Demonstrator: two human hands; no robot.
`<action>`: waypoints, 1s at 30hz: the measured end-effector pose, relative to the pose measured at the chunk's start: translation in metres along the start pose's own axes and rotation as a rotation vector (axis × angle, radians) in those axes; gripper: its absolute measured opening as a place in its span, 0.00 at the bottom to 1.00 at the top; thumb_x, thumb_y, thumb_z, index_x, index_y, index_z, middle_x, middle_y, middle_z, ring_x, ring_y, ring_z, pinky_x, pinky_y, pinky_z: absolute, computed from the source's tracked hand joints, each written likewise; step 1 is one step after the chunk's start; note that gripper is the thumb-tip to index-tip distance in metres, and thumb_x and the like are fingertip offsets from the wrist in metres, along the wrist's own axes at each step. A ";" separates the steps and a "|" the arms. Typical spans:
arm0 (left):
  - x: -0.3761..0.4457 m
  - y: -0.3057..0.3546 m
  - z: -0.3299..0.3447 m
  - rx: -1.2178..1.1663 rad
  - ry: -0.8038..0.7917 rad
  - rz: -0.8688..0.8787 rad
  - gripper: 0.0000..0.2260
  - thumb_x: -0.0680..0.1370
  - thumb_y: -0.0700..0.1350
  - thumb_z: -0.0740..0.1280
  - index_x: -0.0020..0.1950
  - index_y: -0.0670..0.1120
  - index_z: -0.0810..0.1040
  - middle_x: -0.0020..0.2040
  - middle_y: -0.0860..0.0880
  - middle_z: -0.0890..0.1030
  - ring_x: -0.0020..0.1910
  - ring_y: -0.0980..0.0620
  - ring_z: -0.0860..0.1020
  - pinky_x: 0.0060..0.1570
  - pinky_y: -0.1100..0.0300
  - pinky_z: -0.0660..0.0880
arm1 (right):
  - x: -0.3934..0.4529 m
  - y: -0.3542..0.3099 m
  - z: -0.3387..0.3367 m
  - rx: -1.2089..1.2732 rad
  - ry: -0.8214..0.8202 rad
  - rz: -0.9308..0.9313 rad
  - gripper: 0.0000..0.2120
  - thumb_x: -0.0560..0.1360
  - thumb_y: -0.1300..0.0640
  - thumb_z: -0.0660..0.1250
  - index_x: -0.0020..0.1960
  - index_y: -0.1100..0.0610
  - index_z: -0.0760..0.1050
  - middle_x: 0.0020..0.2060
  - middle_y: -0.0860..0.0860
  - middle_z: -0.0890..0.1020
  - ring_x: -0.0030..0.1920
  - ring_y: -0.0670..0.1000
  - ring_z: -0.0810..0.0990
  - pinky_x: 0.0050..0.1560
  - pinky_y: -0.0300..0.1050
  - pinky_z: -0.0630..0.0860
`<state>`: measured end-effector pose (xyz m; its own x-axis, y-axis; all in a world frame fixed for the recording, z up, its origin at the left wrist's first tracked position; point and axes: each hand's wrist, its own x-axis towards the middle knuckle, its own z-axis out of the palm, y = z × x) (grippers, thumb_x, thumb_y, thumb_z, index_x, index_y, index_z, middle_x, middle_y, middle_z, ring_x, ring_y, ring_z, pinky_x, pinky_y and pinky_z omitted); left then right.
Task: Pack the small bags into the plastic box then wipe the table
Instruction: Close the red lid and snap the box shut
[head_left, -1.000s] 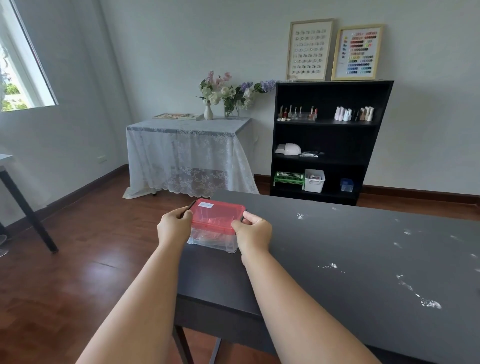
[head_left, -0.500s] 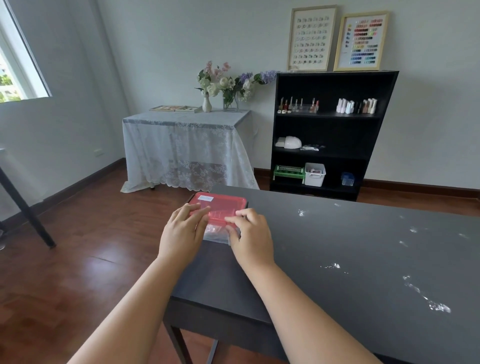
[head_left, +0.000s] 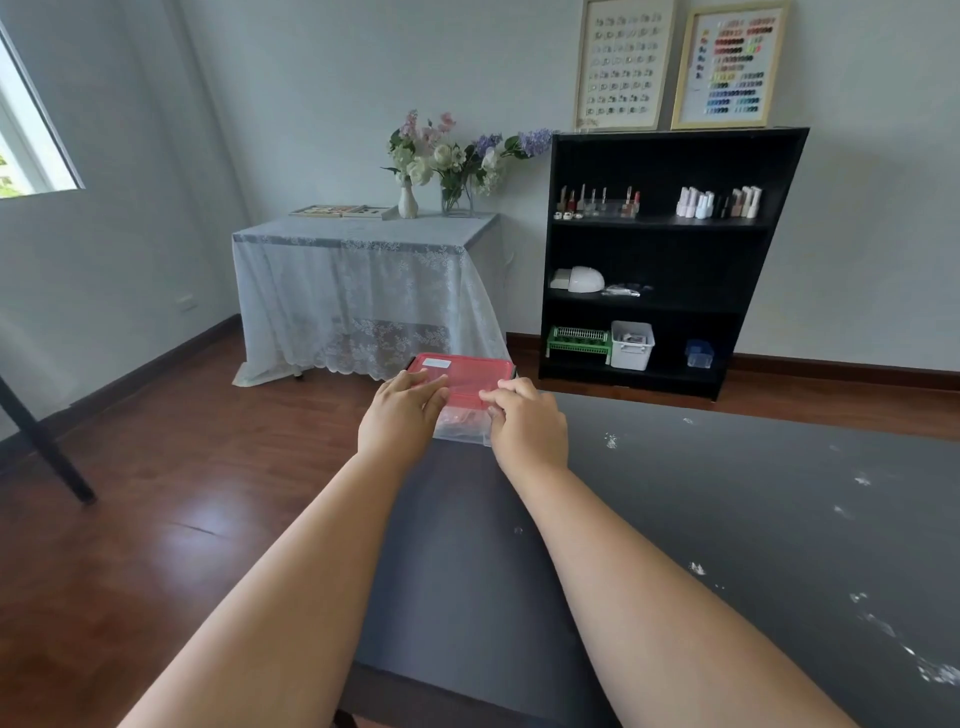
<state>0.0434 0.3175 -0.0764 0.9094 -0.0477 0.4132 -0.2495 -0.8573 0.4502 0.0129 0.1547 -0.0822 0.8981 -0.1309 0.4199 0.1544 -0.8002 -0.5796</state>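
A clear plastic box (head_left: 461, 425) with a red lid (head_left: 467, 375) stands at the far left corner of the dark grey table (head_left: 675, 525). Small bags show faintly through its clear front wall. My left hand (head_left: 402, 415) lies on the lid's near left part, fingers stretched forward and pressing down. The fingers of my right hand (head_left: 525, 423) are bent over the near right edge of the lid. Both hands touch the box. White smears (head_left: 878, 623) are scattered over the right part of the table.
Behind the table stands a black shelf (head_left: 665, 260) with bottles, a white lamp and small bins. A lace-covered side table (head_left: 363, 280) with flower vases is at the back left. Wooden floor lies to the left, with a black table leg (head_left: 47, 447).
My hands left the box's sides and came onto the lid's near edge. The camera view shifted slightly forward and left.
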 end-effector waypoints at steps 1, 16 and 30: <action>0.005 0.000 0.001 0.001 -0.012 -0.004 0.16 0.80 0.57 0.58 0.66 0.58 0.75 0.68 0.53 0.73 0.69 0.49 0.66 0.62 0.54 0.66 | 0.004 0.001 0.002 0.001 0.007 -0.002 0.14 0.78 0.58 0.62 0.60 0.47 0.79 0.64 0.45 0.75 0.59 0.55 0.71 0.57 0.50 0.67; 0.042 0.004 0.011 0.029 -0.063 -0.014 0.17 0.81 0.56 0.56 0.67 0.57 0.74 0.70 0.51 0.72 0.69 0.47 0.66 0.61 0.51 0.68 | 0.039 0.015 0.017 -0.020 0.011 0.006 0.16 0.78 0.59 0.59 0.62 0.47 0.78 0.66 0.45 0.74 0.59 0.55 0.71 0.57 0.50 0.66; -0.063 0.114 0.011 0.065 -0.145 0.294 0.19 0.82 0.49 0.51 0.73 0.51 0.66 0.76 0.56 0.60 0.77 0.46 0.49 0.72 0.42 0.40 | -0.058 0.062 -0.114 0.274 -0.386 0.210 0.14 0.79 0.51 0.62 0.63 0.42 0.76 0.73 0.45 0.65 0.72 0.47 0.63 0.62 0.40 0.62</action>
<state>-0.0385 0.2168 -0.0595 0.8408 -0.3659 0.3990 -0.4904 -0.8270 0.2749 -0.0768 0.0459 -0.0624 0.9999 -0.0052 0.0163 0.0101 -0.5903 -0.8071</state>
